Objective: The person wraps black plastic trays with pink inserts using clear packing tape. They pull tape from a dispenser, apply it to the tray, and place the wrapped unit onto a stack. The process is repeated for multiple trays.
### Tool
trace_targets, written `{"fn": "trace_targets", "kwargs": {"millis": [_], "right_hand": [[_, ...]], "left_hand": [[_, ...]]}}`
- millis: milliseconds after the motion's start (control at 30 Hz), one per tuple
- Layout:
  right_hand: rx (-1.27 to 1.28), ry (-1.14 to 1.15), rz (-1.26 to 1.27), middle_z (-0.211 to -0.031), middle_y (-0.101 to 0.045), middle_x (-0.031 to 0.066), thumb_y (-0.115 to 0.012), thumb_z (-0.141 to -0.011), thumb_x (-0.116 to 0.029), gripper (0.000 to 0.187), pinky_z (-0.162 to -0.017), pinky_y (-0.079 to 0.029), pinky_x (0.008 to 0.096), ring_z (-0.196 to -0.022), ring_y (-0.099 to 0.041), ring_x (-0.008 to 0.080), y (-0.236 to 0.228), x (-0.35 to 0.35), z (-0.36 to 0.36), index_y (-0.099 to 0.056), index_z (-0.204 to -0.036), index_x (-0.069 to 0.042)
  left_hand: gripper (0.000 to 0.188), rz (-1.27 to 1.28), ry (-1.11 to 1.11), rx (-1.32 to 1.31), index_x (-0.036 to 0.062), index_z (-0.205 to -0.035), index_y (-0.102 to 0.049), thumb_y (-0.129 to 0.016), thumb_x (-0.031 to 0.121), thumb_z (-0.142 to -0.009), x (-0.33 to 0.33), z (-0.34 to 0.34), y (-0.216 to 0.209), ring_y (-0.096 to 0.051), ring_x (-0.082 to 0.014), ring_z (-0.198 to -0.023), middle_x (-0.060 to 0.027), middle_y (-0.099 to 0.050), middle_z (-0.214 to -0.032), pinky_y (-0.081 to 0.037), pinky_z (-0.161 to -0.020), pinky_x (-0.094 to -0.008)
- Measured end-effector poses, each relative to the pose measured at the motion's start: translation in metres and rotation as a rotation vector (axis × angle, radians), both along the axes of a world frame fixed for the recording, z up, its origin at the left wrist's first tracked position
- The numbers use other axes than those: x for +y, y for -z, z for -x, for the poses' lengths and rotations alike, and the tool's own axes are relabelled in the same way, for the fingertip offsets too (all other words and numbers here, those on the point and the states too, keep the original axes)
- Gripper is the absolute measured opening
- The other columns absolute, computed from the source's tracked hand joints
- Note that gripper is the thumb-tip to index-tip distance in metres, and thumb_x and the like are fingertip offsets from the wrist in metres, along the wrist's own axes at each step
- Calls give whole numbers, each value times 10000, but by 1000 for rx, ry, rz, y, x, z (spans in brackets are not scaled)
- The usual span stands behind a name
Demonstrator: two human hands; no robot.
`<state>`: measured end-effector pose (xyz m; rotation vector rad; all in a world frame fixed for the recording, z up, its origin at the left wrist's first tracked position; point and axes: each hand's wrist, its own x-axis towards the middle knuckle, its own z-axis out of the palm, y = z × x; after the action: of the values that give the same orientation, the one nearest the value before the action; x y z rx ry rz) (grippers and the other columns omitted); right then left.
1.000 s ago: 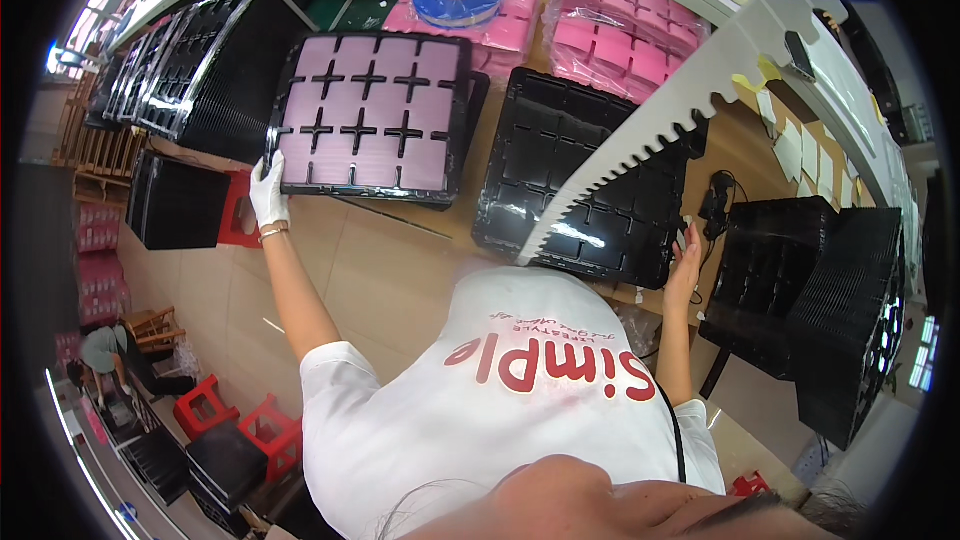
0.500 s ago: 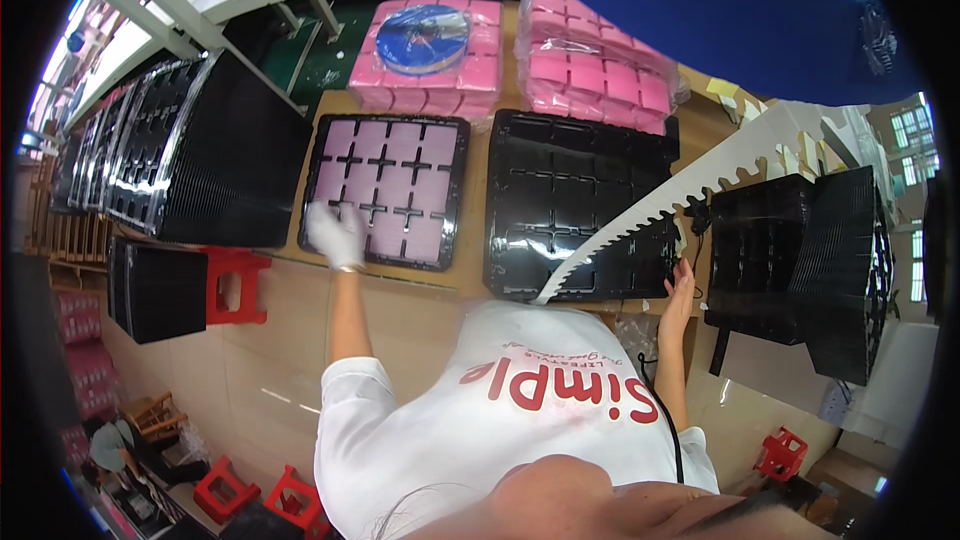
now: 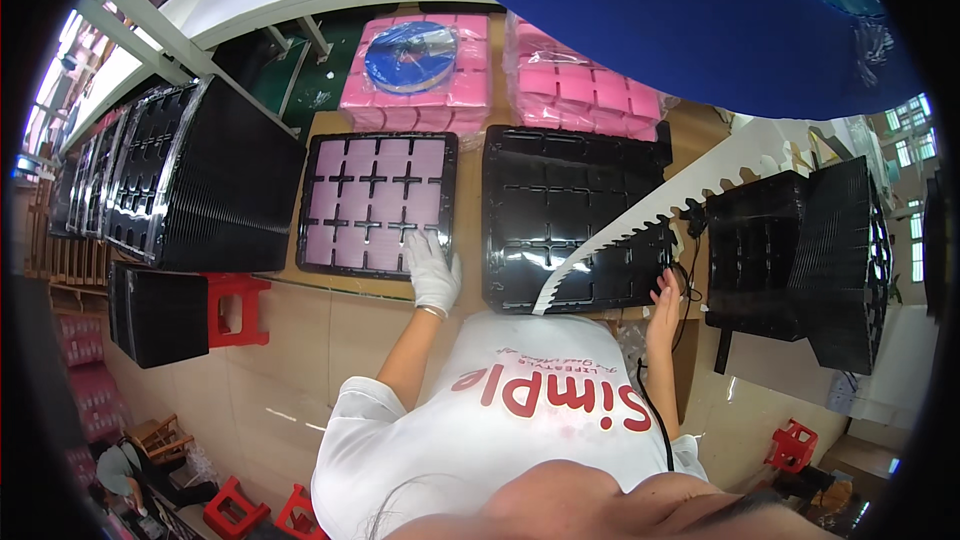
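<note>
A white glove covers my left hand [image 3: 432, 278], whose outstretched fingers touch the near right corner of a pink-mauve sheet [image 3: 378, 185] with rows of cross-shaped gaps. That sheet lies in a shallow black plastic tray [image 3: 449, 180]. To its right are black trays [image 3: 570, 165] with a glossy surface, apparently stacked. My right hand [image 3: 665, 298], which looks bare, is at their near right corner, fingers apart and nothing visible in them. Whether it touches the tray edge I cannot tell.
Behind the trays stand pink foam stacks [image 3: 470, 110] [image 3: 580, 90], one bearing a blue disc [image 3: 410, 57]. Tall black tray stacks flank the table at left [image 3: 235, 175] and right [image 3: 755, 250]. A white toothed strip [image 3: 615, 235] crosses the view. Red stools [image 3: 238, 310] stand on the floor.
My left hand has moved right along the tray's near edge, from its left side to the right corner. My right hand stays near its corner, slightly shifted. The whole view has tilted a little.
</note>
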<state>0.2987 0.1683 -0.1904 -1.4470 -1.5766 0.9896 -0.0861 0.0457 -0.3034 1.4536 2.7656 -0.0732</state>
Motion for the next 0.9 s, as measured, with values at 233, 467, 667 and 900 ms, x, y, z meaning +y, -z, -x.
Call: {"fn": "trace_targets", "kwargs": {"millis": [233,467,667,900], "right_hand": [[29,-56,-2,-1319,-525,176,-314,-1053,-302,463,-980,-443,360,-1162,-560,258,-12,16,5,-469,-1339,27],[89,-229,-24,-1250,-575,168,-343,-1054,-306,439,-961,-459,335,-1120,-585,226,-15,35,41,-493,-1311,16],[336,-407,174,-1068,-663,122,-444,-1028,-173,292,-893,-495,285,-987,-635,166,-4,40,82,-590,-1155,47],[344,-826,580,-1013,-673,80,-667,-902,-181,270,-844,-508,283,-931,-643,137,1,18,104,-625,-1089,9]], "left_hand": [[578,-131,-115,-640,44,-1378,-458,-441,427,-946,93,61,-89,-464,-360,-1289,-238,-533,-1324,-338,-1069,-517],[680,-209,89,-644,132,-1279,-570,-257,633,-944,177,115,-33,-557,-438,-1097,-256,-612,-1148,-436,-960,-461],[297,-547,416,-1368,21,-1067,-667,-626,270,-911,82,-26,-176,-592,-115,-765,-95,-671,-1052,-486,-703,-274],[161,-684,-327,-1524,18,-916,-694,-656,174,-912,57,-101,-157,-578,-52,-632,-24,-678,-828,-454,-580,-191]]}}
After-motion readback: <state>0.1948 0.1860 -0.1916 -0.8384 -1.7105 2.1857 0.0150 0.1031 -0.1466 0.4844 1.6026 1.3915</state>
